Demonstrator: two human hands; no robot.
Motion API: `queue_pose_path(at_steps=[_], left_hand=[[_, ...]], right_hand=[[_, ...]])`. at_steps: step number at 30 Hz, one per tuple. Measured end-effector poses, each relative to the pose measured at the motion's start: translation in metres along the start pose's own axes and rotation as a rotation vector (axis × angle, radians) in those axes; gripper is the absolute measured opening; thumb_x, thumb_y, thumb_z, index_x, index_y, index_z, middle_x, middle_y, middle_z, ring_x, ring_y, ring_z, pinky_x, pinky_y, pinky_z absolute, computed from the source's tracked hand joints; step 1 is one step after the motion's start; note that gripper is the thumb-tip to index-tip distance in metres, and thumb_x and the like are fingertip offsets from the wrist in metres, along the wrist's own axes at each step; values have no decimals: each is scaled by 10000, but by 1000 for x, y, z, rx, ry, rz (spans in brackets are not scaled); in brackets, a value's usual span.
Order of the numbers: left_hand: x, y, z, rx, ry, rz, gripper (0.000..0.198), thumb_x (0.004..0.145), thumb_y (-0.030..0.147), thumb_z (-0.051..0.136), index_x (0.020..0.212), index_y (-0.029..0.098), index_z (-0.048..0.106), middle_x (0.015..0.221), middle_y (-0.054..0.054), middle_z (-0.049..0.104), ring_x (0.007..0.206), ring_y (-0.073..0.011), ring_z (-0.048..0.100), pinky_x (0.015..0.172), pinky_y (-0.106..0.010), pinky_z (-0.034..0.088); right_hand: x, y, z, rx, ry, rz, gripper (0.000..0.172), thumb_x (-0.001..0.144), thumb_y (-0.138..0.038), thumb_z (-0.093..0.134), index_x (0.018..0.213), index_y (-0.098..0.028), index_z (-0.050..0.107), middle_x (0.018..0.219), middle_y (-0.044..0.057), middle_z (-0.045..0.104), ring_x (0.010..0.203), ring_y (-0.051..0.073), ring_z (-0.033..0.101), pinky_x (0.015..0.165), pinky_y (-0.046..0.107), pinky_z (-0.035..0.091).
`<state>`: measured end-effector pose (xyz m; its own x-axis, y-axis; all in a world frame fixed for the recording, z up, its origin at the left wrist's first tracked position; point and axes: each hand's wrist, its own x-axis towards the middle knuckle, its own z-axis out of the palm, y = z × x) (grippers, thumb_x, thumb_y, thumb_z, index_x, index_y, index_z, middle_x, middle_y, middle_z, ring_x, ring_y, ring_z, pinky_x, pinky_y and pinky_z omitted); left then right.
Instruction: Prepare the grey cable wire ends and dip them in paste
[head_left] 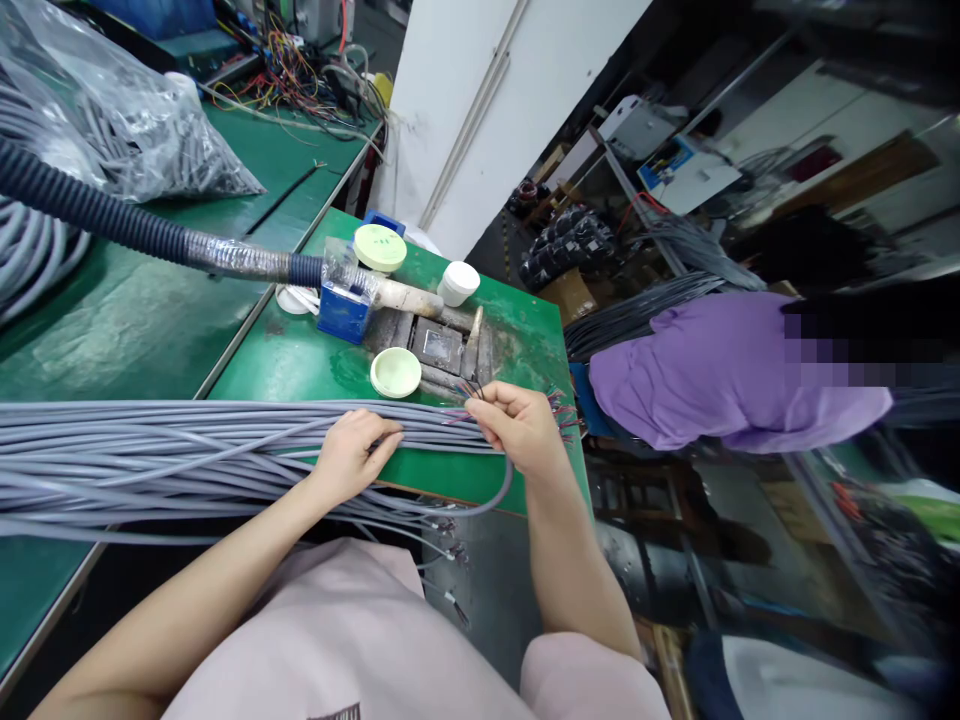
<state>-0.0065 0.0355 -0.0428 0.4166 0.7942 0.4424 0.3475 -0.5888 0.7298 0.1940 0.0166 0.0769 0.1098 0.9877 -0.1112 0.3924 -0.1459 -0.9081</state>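
A thick bundle of grey cables lies across the green bench in front of me. My left hand rests on the bundle, fingers curled over the cables and pressing them down. My right hand is closed in a pinch on the stripped end of one grey cable, which loops down below the bench edge; thin coloured wires stick up from between my fingertips. More coloured wire ends show just right of that hand.
Behind the hands sit a metal fixture, a pale green lid, a blue box, a lidded tub and a white jar. A corrugated hose crosses from the left. A person in purple bends at the right.
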Motion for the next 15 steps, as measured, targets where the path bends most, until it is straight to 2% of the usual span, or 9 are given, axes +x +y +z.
queue_pose_path(at_steps=[7,15], left_hand=[[-1,1,1,22,1,30,176,889,264,512,884,179,665,802,-58,704,739,-181,592,716,-326,432],[-1,2,1,39,5,24,188,892,272,505,879,183,670,816,-62,709,747,-180,604,728,-332,445]], right_hand=[[-16,-7,4,-45,-17,-88,241,739,-342,634,593,-178,537,388,-72,423,333,54,336,346,198,228],[-24,-8,4,-20,-15,-60,243,730,-355,638,588,-181,544,380,-71,435,329,55,339,346,193,255]])
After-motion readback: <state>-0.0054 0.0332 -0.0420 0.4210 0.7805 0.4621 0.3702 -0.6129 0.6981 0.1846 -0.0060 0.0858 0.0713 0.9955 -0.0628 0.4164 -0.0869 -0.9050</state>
